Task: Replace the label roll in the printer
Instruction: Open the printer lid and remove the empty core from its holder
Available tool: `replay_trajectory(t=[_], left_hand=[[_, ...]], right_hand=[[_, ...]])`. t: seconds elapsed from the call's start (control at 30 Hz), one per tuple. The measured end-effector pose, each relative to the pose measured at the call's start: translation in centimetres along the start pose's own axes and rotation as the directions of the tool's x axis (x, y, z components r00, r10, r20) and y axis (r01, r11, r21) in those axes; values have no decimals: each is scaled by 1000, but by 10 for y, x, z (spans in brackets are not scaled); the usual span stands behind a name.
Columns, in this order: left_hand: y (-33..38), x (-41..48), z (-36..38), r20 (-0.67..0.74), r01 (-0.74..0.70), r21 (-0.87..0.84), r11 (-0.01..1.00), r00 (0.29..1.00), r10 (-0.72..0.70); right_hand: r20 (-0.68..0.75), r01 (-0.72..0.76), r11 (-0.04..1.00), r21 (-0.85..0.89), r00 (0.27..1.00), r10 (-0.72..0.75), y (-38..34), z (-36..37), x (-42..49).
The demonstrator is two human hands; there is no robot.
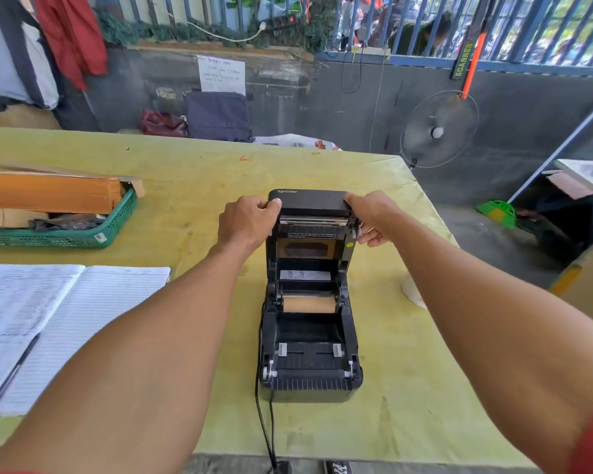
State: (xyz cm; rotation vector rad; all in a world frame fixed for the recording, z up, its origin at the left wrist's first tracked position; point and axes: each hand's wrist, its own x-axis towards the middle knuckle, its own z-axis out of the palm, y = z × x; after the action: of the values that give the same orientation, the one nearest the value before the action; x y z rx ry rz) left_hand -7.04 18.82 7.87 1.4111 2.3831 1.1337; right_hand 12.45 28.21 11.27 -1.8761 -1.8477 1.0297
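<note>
A black label printer (310, 367) stands on the yellow-green table (192, 186) with its lid (310, 201) raised upright. My left hand (247, 220) grips the lid's left top corner and my right hand (370, 217) grips its right top corner. Inside the open bay a bare brown cardboard core (309, 303) sits across the holder, with no labels on it. A white roll-like object (413, 292) lies on the table to the printer's right, mostly hidden behind my right forearm.
An open lined notebook (83, 319) with a pen (11, 378) lies at the left. A green basket (83, 234) with brown boxes stands at the far left. The printer's black cables (264, 429) run over the front edge. A fan (439, 131) stands beyond the far right corner.
</note>
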Motion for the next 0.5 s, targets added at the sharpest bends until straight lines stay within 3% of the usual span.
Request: replay_trajectory(t=[0.33, 0.43, 0.5], left_hand=[[1, -40, 10, -82, 44, -45, 998, 995, -48], [-10, -60, 20, -107, 74, -83, 994, 991, -83], [-23, -71, 29, -6, 66, -14, 998, 998, -66]], right_hand=[[-234, 92, 984, 150, 971, -55, 36, 25, -20], [-176, 41, 999, -22, 983, -44, 63, 39, -31], [-18, 30, 986, -163, 999, -34, 81, 49, -38]])
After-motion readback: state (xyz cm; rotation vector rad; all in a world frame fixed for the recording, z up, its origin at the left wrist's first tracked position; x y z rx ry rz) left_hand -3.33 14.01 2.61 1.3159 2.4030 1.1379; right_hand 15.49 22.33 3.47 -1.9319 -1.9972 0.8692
